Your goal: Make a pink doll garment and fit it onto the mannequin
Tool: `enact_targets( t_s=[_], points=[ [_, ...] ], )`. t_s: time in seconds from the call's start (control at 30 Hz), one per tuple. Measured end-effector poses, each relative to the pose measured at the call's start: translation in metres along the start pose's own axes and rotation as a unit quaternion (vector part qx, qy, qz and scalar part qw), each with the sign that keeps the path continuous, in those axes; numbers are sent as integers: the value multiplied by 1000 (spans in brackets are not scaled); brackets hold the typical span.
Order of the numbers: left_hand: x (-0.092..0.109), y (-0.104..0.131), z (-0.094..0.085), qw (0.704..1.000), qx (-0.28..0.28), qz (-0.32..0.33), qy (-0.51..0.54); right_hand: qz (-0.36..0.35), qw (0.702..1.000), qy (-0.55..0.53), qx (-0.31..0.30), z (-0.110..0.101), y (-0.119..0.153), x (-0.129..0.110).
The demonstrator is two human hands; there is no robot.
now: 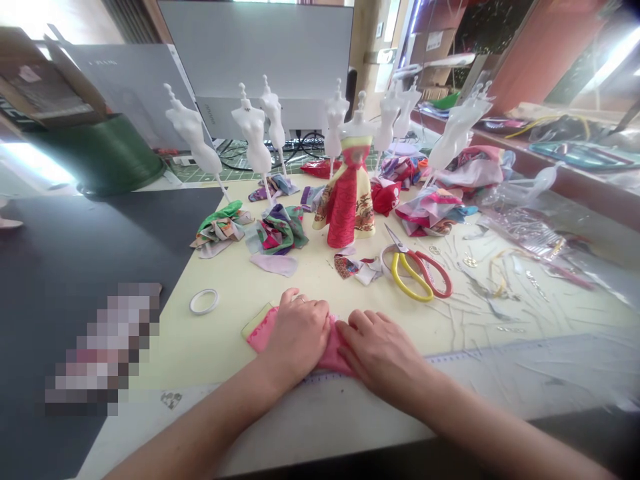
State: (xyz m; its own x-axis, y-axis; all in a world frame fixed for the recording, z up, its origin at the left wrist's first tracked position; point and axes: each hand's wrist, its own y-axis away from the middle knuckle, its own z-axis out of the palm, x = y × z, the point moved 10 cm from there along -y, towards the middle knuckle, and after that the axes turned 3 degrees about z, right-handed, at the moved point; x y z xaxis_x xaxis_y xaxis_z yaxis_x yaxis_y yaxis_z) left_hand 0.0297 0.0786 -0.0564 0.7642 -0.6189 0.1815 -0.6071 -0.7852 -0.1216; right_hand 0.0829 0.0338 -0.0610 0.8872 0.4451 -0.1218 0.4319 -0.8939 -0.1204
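Note:
A pink piece of cloth (333, 358) with a pale yellow-green edge lies on the cream table sheet. My left hand (300, 333) presses down on it with curled fingers, gripping the fabric. Close beside it, my right hand (377, 350) pinches the cloth's right part, the thumb side toward the left hand. The fingertips of both hands are partly hidden. Beyond them, scissors (417, 267) with one yellow and one red handle lie with parted blades. A small doll dress form (353, 187) wears a red, yellow and patterned gown.
Several bare white dress forms (253, 137) stand behind, fabric scraps (280, 230) around their bases. A tape roll (204, 301) lies left, a clear ruler (500, 350) along the front right. Thread bits and trims (470, 261) litter the right; a blurred object (105, 347) rests on the dark mat.

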Motion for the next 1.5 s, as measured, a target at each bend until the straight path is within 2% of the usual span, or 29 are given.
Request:
enact_targets(
  t_s=[0.4,0.83,1.5],
  points=[
    [-1,0,2,1000,-10,-5,-2,-18,999,27,16,8,2,-2],
    [-3,-1,4,1000,-17,-14,-7,-15,999,23,21,8,3,-1],
    [-10,-5,5,998,-32,-36,43,-13,1000,17,14,11,1,2]
  ],
)
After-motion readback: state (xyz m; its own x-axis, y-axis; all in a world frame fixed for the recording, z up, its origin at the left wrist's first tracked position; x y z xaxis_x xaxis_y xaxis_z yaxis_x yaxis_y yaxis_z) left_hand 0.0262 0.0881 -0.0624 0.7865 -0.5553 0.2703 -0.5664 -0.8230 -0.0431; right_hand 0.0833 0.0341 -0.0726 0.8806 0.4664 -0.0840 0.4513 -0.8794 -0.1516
